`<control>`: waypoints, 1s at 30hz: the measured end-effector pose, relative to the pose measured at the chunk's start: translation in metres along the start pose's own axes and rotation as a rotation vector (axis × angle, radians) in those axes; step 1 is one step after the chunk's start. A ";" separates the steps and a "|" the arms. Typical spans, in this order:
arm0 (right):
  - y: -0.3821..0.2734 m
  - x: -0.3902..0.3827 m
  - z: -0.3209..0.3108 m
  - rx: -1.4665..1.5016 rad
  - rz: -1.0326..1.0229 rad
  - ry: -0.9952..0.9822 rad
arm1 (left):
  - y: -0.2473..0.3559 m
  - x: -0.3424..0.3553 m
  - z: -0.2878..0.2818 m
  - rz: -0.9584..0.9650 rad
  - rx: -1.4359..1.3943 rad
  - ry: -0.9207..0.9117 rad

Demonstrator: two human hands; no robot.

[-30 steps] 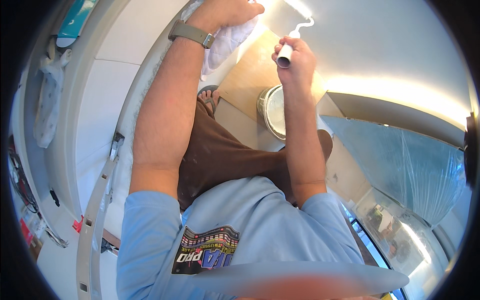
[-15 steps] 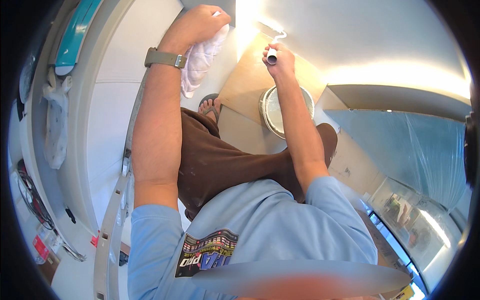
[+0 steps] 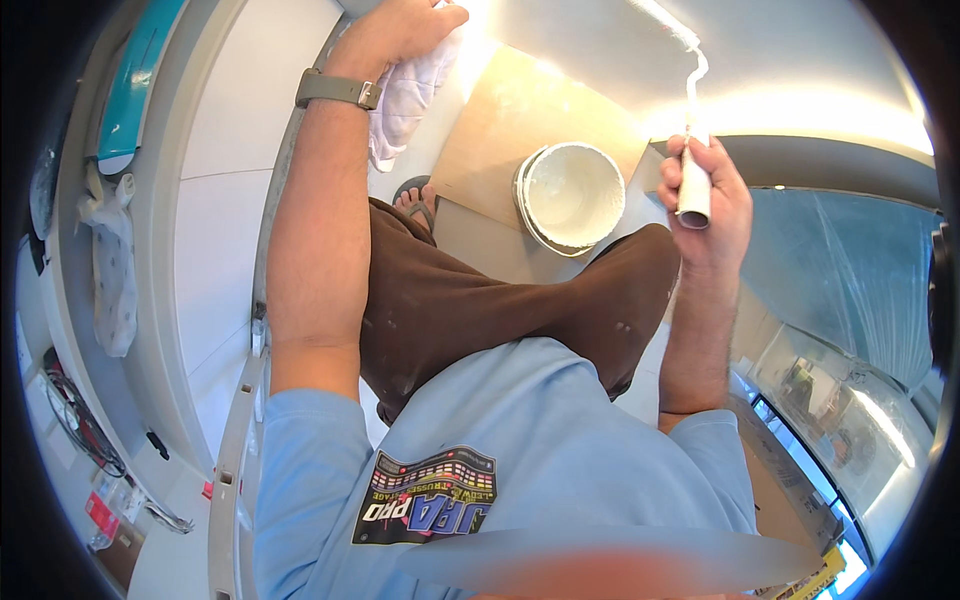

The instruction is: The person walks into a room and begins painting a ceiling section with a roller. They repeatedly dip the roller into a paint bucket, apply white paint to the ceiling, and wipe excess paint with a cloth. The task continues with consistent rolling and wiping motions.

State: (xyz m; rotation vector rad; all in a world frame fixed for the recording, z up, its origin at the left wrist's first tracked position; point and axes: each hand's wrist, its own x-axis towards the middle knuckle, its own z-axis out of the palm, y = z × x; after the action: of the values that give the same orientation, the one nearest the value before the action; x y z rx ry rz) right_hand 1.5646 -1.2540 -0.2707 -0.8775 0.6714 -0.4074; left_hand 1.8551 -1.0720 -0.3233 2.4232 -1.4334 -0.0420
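Observation:
My right hand (image 3: 712, 205) is wrapped round the white handle of a paint roller (image 3: 693, 188). The roller's bent frame reaches up to a white roller head (image 3: 665, 20), which lies at the pale wall (image 3: 790, 60); whether it touches cannot be made out. My left hand (image 3: 400, 28), closed, grips a white quilted cloth (image 3: 405, 105) that hangs below it. Between my arms a round bucket (image 3: 521, 200) stands, its inside coated with whitish paint. It rests at the edge of a tan board (image 3: 480, 165).
My sandalled foot (image 3: 415, 200) is beside the board. On the right, clear plastic sheeting (image 3: 850, 270) covers a bluish surface. A metal rail (image 3: 232, 470) runs along my left. Beyond it are a teal-fronted unit (image 3: 140, 85), a plastic bag (image 3: 115, 265) and coiled cables (image 3: 75, 420).
My right hand has moved from over the bucket to the right, carrying the roller up to the wall. The bucket's inside now shows. My left hand still holds the cloth.

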 end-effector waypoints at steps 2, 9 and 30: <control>-0.005 0.006 -0.002 -0.017 -0.050 0.005 | -0.003 0.003 -0.001 0.232 0.169 0.001; 0.049 0.062 -0.029 -0.032 0.080 0.117 | 0.008 -0.002 -0.010 -0.020 -0.009 -0.076; 0.022 0.056 -0.037 0.155 0.112 0.099 | 0.004 -0.007 -0.025 -0.540 -0.590 -0.226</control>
State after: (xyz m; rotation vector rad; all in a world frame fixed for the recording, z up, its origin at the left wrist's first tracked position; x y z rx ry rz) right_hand 1.5817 -1.2944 -0.3263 -0.6732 0.7662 -0.3983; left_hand 1.8534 -1.0615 -0.2998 2.2478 -0.6535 -0.7659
